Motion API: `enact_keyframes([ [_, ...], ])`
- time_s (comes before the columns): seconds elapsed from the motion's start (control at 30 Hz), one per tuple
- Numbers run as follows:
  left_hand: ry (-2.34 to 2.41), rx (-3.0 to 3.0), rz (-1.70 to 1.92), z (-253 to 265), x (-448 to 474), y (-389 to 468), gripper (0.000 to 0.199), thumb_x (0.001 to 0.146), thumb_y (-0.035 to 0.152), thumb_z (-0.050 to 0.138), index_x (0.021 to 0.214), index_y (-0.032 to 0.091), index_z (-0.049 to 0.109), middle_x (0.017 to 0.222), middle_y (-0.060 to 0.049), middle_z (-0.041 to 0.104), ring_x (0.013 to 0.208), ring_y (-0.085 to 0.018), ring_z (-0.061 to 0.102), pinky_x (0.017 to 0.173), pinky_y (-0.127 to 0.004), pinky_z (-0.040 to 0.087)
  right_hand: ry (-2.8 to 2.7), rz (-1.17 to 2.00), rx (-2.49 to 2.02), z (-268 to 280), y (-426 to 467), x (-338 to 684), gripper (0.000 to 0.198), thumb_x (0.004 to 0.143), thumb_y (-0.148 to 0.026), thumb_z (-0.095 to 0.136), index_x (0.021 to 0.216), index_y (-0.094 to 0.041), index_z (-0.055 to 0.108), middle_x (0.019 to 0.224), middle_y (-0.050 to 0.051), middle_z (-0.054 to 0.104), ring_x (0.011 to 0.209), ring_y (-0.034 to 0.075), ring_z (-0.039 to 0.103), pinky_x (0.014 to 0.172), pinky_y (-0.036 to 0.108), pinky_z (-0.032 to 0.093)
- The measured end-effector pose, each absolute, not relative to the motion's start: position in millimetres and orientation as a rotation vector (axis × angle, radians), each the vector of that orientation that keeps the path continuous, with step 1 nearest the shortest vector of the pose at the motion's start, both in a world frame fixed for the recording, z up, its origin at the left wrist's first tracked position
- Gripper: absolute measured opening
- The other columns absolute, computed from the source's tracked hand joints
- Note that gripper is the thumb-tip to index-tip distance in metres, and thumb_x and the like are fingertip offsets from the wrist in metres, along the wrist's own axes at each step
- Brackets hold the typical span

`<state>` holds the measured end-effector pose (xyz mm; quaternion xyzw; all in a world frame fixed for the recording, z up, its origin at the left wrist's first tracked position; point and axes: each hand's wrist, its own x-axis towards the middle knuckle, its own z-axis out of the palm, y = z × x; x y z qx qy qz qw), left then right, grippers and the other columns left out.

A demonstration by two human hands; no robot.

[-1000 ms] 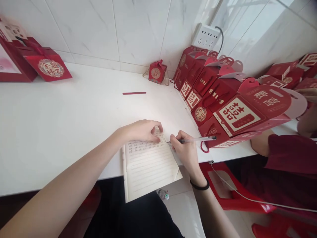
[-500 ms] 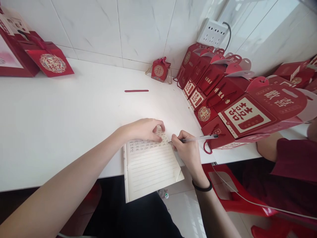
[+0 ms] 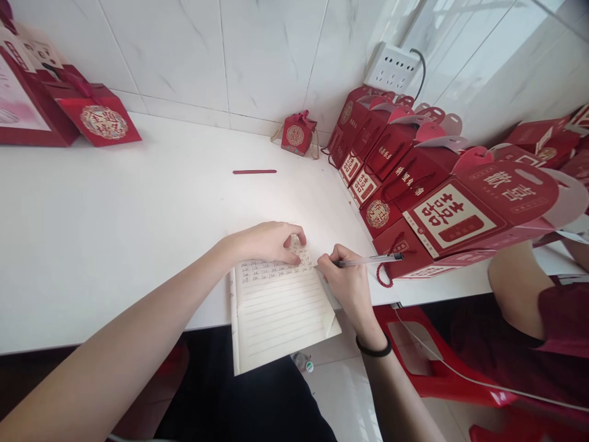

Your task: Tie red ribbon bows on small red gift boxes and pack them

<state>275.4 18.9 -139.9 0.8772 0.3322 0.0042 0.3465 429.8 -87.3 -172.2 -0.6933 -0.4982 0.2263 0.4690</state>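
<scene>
A lined notebook (image 3: 283, 319) lies at the table's front edge, its lower part jutting past it. Rows of handwritten numbers fill its upper lines; the lower lines are blank. My left hand (image 3: 269, 241) rests across the top of the page, thumb and forefinger apart in a curve, holding nothing. At the page's right edge, my right hand (image 3: 347, 279) grips a clear pen (image 3: 370, 260) with a dark end. The pen's tip is close to the end of a written row; my fingers partly hide it, and I cannot tell whether it touches the paper.
Red gift boxes (image 3: 448, 215) stand in a row on the right, below a power strip (image 3: 392, 66). A small red box (image 3: 298, 134) and a thin red strip (image 3: 254, 172) lie beyond the notebook. More red boxes (image 3: 103, 120) stand far left. Another person's arm (image 3: 519, 288) shows at right.
The view has shifted slightly. The other person's arm at the right has moved further right, and white paper shows beside it. My hands, pen and notebook keep almost the same places.
</scene>
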Motion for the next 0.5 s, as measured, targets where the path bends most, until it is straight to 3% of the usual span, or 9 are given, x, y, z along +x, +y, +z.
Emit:
enact_keyframes([
  [0.33, 0.778, 2.097, 0.243, -152.0, 272.3, 23.7, 0.033, 0.069, 0.038, 0.061, 0.096, 0.018, 0.063, 0.074, 0.000, 0.061, 0.065, -0.013, 0.058, 0.059, -0.022, 0.043, -0.684, 0.794, -1.131, -178.7, -94.2, 441.7, 0.046, 0.068, -0.032, 0.069, 0.053, -0.018, 0.027, 0.044, -0.009, 0.029, 0.038, 0.004, 0.023, 0.038, 0.017, 0.017],
  [0.43, 0.984, 2.027, 0.640, -158.3, 266.7, 42.6, 0.023, 0.075, 0.033, 0.057, 0.091, 0.018, 0.064, 0.077, -0.001, 0.063, 0.069, -0.013, 0.060, 0.063, -0.022, 0.047, -0.704, 0.825, -1.170, -186.1, -94.7, 444.3, 0.047, 0.067, -0.038, 0.072, 0.054, -0.018, 0.031, 0.044, -0.008, 0.031, 0.039, 0.004, 0.024, 0.037, 0.016, 0.016],
  [0.5, 1.300, 1.991, 0.974, -159.8, 252.0, 63.9, 0.024, 0.079, 0.024, 0.051, 0.101, 0.019, 0.059, 0.092, -0.004, 0.063, 0.081, -0.014, 0.060, 0.070, -0.023, 0.048, -0.743, 0.854, -1.216, -190.8, -93.3, 446.3, 0.048, 0.068, -0.043, 0.070, 0.054, -0.018, 0.032, 0.044, -0.007, 0.030, 0.039, 0.005, 0.023, 0.037, 0.017, 0.017],
])
